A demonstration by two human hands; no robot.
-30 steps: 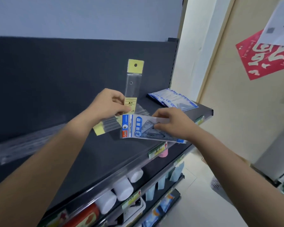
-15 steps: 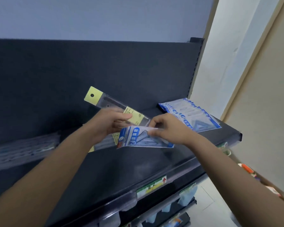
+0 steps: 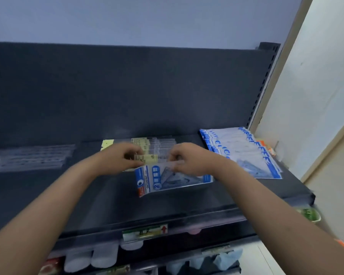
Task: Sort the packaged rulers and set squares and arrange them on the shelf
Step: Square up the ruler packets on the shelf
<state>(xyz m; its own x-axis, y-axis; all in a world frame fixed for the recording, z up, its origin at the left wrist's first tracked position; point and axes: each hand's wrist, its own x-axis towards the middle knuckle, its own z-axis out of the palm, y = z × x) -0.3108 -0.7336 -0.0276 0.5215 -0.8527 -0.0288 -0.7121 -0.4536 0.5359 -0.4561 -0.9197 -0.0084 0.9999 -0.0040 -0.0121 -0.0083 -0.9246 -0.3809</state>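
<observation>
At the top shelf [image 3: 107, 205] of a shop rack, a person sorts packaged stationery with both hands. The left hand [image 3: 119, 158] is curled and pinches one yellow-labelled ruler pack [image 3: 147, 158]. Just beside it, the right hand [image 3: 193, 162] pinches the top edge of one blue set-square pack [image 3: 167, 180]. That pack hangs low over the middle of the shelf; whether it touches the surface I cannot tell.

The sorting looks well advanced. Three groups already lie on the shelf: a fanned pile of set-square packs [image 3: 246, 153] at the far right, a row of yellow-labelled ruler packs [image 3: 155, 142] directly behind the hands, and a group of clear ruler packs [image 3: 32, 157] at the far left. By my reading, the two packs in hand are the only ones not yet placed, each near its own kind.

Counted: one pack per hand. The fanned pile shows roughly ten overlapping blue edges, too tightly layered for an exact figure. The yellow row shows four or five labels. The clear group holds several, blurred beyond counting.
</observation>
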